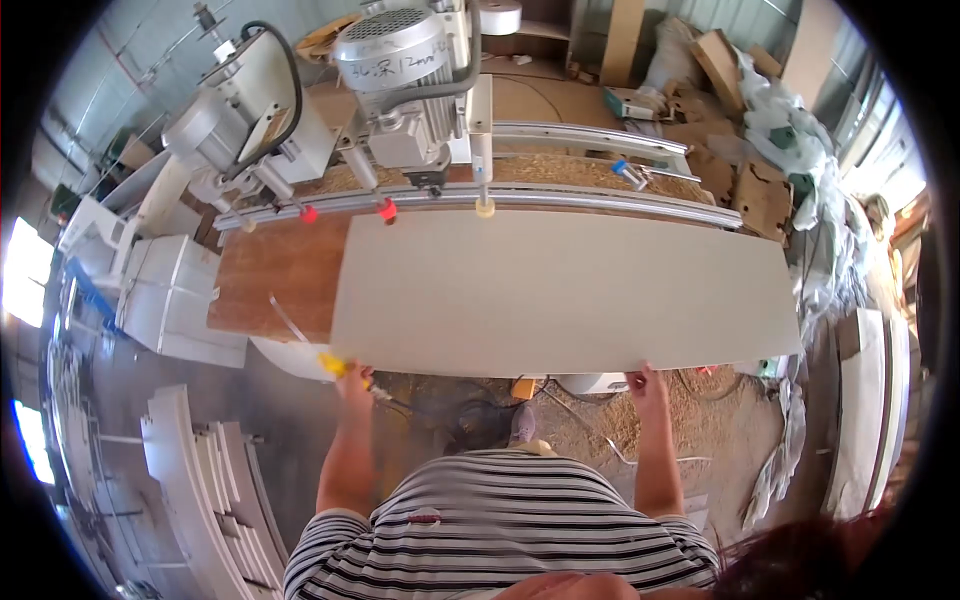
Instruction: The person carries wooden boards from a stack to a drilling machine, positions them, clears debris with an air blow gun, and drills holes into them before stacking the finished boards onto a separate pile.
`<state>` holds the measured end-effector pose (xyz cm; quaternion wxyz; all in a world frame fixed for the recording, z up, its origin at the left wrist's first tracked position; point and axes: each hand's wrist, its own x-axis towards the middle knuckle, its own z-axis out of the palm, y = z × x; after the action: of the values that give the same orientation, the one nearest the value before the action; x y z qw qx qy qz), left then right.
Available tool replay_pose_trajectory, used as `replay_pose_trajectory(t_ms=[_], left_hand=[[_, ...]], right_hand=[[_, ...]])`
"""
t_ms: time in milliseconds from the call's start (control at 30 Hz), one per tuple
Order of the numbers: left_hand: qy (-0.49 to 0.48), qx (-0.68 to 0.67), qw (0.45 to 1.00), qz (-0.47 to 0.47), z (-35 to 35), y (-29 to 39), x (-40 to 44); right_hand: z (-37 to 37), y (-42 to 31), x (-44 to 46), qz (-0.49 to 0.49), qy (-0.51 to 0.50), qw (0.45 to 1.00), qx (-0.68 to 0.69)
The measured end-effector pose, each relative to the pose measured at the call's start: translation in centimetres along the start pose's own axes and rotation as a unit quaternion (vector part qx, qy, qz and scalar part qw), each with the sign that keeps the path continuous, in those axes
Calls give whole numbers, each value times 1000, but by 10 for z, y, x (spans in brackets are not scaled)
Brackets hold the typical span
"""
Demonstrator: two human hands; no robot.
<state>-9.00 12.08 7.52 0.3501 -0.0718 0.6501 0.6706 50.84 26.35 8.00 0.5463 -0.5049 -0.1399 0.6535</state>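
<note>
A long pale panel [560, 290] lies flat on the machine's table, its far edge close to the metal rail. My left hand [354, 378] is closed around a yellow air blow gun [333, 364], whose thin nozzle points up and left over the brown wooden board [275, 285]. From the gun a hose runs down to the right. At the panel's near edge, toward its right end, my right hand [647, 381] has its fingers pinched on the rim. The panel partly hides those fingers.
Behind the panel stands a drilling machine with grey motors [395, 60] and red-tipped clamps [387, 209] above the rail [600, 200]. Sawdust [720, 415] covers the floor. Stacked white boards [190, 470] stand at left, more boards [860, 400] at right. Plastic sheeting [830, 200] and cardboard lie back right.
</note>
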Motion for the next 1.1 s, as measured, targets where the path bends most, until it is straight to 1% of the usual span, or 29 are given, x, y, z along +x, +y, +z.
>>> replay_pose_trajectory(t_ms=[67, 100, 133, 167, 200, 233, 267, 300, 333, 367, 433, 467, 500, 533, 633, 700, 767, 867, 933, 1000, 1067, 1100], left_hand=[[-4, 11, 999, 38, -23, 30, -6], [-4, 26, 998, 54, -45, 35, 14], [-10, 56, 994, 88, -74, 33, 49], [-21, 99, 986, 134, -108, 26, 90], [-29, 141, 972, 185, -141, 22, 128], [-43, 171, 959, 220, -165, 19, 159], [-40, 166, 959, 226, -167, 30, 150], [-45, 140, 967, 210, -156, 39, 132], [-55, 102, 976, 182, -139, 46, 106], [-69, 59, 986, 137, -121, 50, 81], [-106, -14, 994, -4, -96, 47, 59], [-68, -27, 997, -21, -72, 54, 33], [-72, -37, 996, -39, -65, 46, 40], [-86, -26, 996, -26, -56, 48, 33], [-62, -25, 997, -47, -47, 56, 48], [-38, 23, 998, -52, -44, 70, 49], [-35, 17, 998, -54, -42, 72, 57], [-34, 10, 998, -48, -40, 69, 64], [-14, -7, 998, -58, -36, 69, 70], [-23, 1, 998, -62, -39, 73, 66], [-31, 80, 992, -93, -45, 82, 60], [-103, 195, 975, -37, -58, 81, 62]], right_hand=[[28, 21, -18, 73, 20, 997, -31], [42, 34, -28, 69, 23, 997, -28], [58, 49, -37, 82, 3, 996, -22], [74, 62, -46, 95, -19, 995, -16], [91, 75, -54, 94, -20, 995, -15], [110, 88, -64, 116, -34, 993, -7], [128, 104, -73, 141, -49, 989, 1], [146, 122, -79, 144, -53, 988, 1], [163, 140, -85, 162, -78, 983, 21], [180, 157, -91, 180, -104, 977, 41], [221, 190, -104, 185, -99, 977, 36], [239, 204, -109, 188, -90, 978, 31], [254, 218, -112, 189, -92, 977, 34], [267, 231, -113, 183, -86, 979, 30], [295, 245, -116, 168, -85, 982, 16], [310, 247, -120, 157, -86, 984, 7], [321, 243, -122, 136, -54, 989, -22], [329, 243, -114, 152, -71, 986, -6], [332, 243, -111, 143, -74, 987, -17], [330, 245, -110, 138, -80, 987, -28], [327, 247, -108, 143, -94, 985, -20], [325, 248, -107, 143, -96, 985, -17]])
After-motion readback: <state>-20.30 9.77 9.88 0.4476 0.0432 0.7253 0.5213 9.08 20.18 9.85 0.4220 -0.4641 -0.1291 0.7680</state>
